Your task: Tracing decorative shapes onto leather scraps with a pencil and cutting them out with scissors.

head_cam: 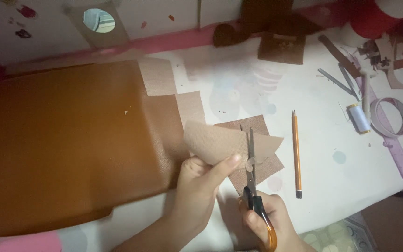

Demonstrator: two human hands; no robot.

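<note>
Right hand (269,219) grips scissors (253,177) cutting the tan piece (225,142) pinched above left hand (201,184).

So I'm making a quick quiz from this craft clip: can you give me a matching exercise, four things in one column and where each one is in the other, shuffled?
Things:
1. scissors
2. pencil
3. thread spool
4. large brown leather sheet

Places:
A. lying alone on the white table, right of the piece being cut
B. spread over the left part of the table
C. in the right hand, blades in the tan piece that the left hand holds
D. far right, next to a ring of tape

Pairs: 1-C, 2-A, 3-D, 4-B
</note>
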